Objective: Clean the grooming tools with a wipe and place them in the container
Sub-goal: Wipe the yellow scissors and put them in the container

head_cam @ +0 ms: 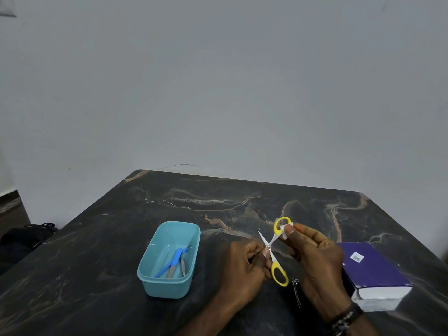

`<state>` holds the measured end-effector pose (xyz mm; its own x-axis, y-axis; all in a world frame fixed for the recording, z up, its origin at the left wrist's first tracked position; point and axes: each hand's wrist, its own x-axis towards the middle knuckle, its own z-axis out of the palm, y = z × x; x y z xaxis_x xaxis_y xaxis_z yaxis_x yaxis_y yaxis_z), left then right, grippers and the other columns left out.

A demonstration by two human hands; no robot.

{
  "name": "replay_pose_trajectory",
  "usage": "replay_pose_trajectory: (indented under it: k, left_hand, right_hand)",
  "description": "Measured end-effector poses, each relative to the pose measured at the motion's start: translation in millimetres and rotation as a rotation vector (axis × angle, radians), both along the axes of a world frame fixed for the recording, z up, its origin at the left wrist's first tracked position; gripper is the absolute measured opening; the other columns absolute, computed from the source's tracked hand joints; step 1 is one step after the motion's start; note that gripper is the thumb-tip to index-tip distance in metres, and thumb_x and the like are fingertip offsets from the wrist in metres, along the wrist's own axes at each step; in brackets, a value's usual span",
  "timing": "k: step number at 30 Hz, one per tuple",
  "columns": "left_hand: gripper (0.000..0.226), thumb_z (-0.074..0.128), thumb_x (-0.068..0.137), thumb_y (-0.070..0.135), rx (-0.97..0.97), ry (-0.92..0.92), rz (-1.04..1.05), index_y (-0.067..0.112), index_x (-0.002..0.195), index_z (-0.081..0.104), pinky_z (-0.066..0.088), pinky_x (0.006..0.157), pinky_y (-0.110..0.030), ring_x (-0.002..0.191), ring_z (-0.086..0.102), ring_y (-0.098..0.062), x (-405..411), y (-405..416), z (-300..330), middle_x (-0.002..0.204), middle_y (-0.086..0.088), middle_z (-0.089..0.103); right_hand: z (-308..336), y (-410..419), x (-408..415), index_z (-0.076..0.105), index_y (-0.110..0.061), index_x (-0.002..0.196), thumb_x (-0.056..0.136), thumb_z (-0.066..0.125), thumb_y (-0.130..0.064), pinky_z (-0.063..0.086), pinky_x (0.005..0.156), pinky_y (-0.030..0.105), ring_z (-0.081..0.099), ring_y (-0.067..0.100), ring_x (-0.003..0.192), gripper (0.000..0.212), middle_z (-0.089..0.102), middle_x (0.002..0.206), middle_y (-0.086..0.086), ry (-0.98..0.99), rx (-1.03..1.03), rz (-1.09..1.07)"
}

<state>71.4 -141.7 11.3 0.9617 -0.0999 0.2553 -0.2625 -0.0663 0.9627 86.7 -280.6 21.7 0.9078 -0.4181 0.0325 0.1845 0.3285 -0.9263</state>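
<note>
The small yellow-handled scissors with steel blades (275, 251) are held spread open above the dark marbled tabletop (121, 238), right of centre in the lower part of the frame. The chief risk, as I judge it, is the bare blade tip pointing up and left: it sits close to the left hand (242, 267), and a slip while rubbing could nick a finger. The open scissors could also swing shut on the wipe or on skin, since only the pivot area is pinched. A loose hold might drop them onto the silver nail clipper (297, 293) lying on the tabletop just below the hands.

The left hand comes in from the bottom centre, knuckles up, its fingers (263, 254) closed on the scissors near the pivot. The right hand (315, 258) reaches in from the lower right, a beaded band at the wrist, thumb and forefinger clamped on a small white wipe (284, 232) pressed against the upper yellow loop. The lower loop hangs free between the hands.

The light blue rectangular plastic container (169, 260) stands left of the hands, already holding a blue-handled tool and slim metal pieces. A purple-covered thick book (373, 270) lies at the right edge. The clipper looks not yet placed.
</note>
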Motion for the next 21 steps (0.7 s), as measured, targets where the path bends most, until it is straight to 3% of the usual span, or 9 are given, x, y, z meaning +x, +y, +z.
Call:
replay_pose_trajectory:
  k: [4, 9, 14, 17, 21]
  left_hand:
    - [0.023, 0.054, 0.095, 0.004, 0.019, -0.004, 0.007, -0.003, 0.079, 0.069, 0.055, 0.058, -0.027, 0.057, 0.066, -0.016, 1.6, 1.3, -0.6, 0.068, -0.017, 0.071]
    - [0.024, 0.053, 0.094, 0.002, 0.010, 0.006, 0.019, -0.001, 0.077, 0.069, 0.054, 0.057, -0.028, 0.057, 0.066, -0.018, 4.3, 2.3, -1.3, 0.068, -0.018, 0.071]
    - [0.025, 0.052, 0.094, 0.002, 0.043, 0.009, -0.020, -0.003, 0.076, 0.068, 0.054, 0.057, -0.027, 0.059, 0.066, -0.021, 4.2, 2.3, -1.8, 0.070, -0.021, 0.070]
    - [0.024, 0.053, 0.094, 0.003, 0.082, 0.012, -0.048, -0.006, 0.076, 0.067, 0.054, 0.056, -0.024, 0.057, 0.066, -0.017, 3.0, 2.3, -2.5, 0.069, -0.021, 0.070]
    - [0.025, 0.055, 0.093, 0.005, 0.065, 0.030, -0.002, -0.002, 0.073, 0.067, 0.056, 0.059, -0.033, 0.056, 0.068, -0.018, 4.4, 2.6, -3.5, 0.067, -0.016, 0.071]
  right_hand:
    - [0.2, 0.9, -0.7, 0.068, 0.003, 0.098, 0.071, 0.079, -0.008, 0.057, 0.074, 0.045, 0.070, 0.030, 0.066, 0.032, 0.075, 0.084, 0.023, 0.007, -0.004, 0.019]
    - [-2.2, 8.8, -2.0, 0.070, 0.002, 0.094, 0.064, 0.080, -0.011, 0.055, 0.051, 0.028, 0.070, 0.023, 0.056, 0.035, 0.075, 0.081, 0.021, 0.013, -0.044, 0.086]
    - [0.4, -1.8, -0.2, 0.069, 0.001, 0.095, 0.066, 0.082, -0.009, 0.060, 0.064, 0.040, 0.072, 0.031, 0.069, 0.034, 0.076, 0.086, 0.020, -0.008, 0.001, 0.027]
    - [3.9, -8.0, 0.6, 0.069, -0.002, 0.095, 0.058, 0.081, -0.018, 0.056, 0.056, 0.027, 0.073, 0.021, 0.068, 0.043, 0.077, 0.084, 0.014, -0.020, 0.009, -0.019]
    - [2.5, -4.0, 0.4, 0.069, -0.003, 0.094, 0.067, 0.080, -0.013, 0.053, 0.047, 0.020, 0.074, 0.016, 0.066, 0.031, 0.078, 0.080, 0.010, -0.041, -0.017, -0.021]
